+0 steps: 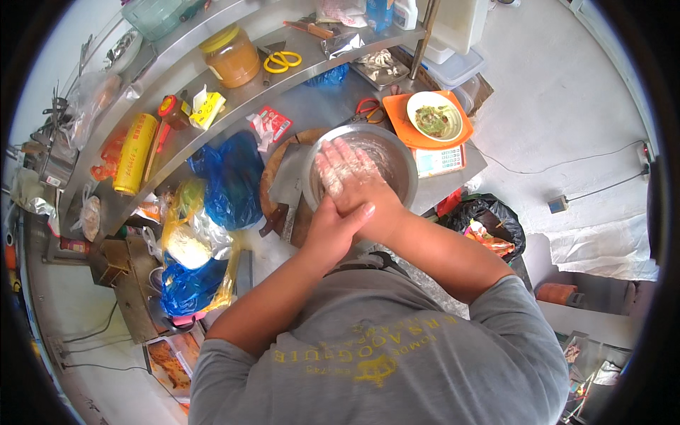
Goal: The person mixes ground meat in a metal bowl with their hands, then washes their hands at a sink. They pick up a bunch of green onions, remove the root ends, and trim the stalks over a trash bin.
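My right hand (353, 175) is held over a round metal bowl (412, 178), its fingers apart and coated with pale, sticky dough or batter. My left hand (334, 226) touches the right one near the wrist, with its thumb lying across it. Neither hand appears to hold an object. Pale residue (383, 154) coats the inside of the bowl; its bottom is mostly hidden by my hands. Left of the bowl, a cleaver (289, 180) lies on a round wooden chopping board (268, 170).
A bowl of greens (433, 121) stands on an orange tray (396, 114) over a digital scale (440, 161). Red-handled scissors (366, 108) lie behind the metal bowl. Blue plastic bags (231, 180) are at left, below a metal shelf (234, 106) with jars. A black-lined bin (478, 210) stands at right.
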Action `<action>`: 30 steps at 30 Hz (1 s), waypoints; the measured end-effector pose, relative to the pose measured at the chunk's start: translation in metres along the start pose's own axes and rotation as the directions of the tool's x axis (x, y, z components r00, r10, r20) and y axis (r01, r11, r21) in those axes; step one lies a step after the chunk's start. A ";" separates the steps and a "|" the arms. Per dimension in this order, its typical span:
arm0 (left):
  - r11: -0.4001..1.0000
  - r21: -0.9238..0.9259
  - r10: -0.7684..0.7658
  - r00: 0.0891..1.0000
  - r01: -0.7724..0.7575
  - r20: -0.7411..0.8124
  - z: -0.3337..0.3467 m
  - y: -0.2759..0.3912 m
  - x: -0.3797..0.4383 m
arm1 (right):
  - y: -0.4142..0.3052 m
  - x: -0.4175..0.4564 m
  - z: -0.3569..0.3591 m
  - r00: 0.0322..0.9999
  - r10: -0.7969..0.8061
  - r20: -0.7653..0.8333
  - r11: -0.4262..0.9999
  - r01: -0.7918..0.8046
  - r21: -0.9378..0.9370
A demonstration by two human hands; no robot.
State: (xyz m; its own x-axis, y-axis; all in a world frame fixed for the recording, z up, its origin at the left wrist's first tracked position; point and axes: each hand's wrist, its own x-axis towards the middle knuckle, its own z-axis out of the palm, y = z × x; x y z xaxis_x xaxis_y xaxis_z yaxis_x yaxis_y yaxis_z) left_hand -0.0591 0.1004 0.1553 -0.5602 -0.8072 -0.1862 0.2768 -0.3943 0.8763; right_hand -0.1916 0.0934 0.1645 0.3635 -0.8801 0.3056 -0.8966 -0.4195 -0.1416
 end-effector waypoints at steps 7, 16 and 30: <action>0.994 -0.110 0.028 0.999 -0.025 0.026 0.016 0.012 0.026 | 0.021 0.004 -0.015 0.995 -0.099 -0.024 0.993 0.100 0.062; 0.955 -0.290 0.029 0.993 -0.062 -0.117 0.014 0.023 0.053 | 0.019 -0.010 -0.030 0.970 -0.225 0.087 0.940 0.240 -0.242; 0.982 -0.168 0.084 0.995 -0.091 -0.048 -0.019 0.024 0.088 | 0.042 -0.036 -0.056 0.986 -0.163 0.033 0.961 0.151 0.232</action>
State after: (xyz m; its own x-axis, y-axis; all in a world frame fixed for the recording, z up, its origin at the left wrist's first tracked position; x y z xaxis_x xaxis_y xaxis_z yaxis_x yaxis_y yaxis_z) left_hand -0.0874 0.0113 0.1516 -0.4969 -0.8576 -0.1327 0.4538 -0.3872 0.8026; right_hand -0.2564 0.1198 0.2007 0.5126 -0.8068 0.2937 -0.7482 -0.5876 -0.3082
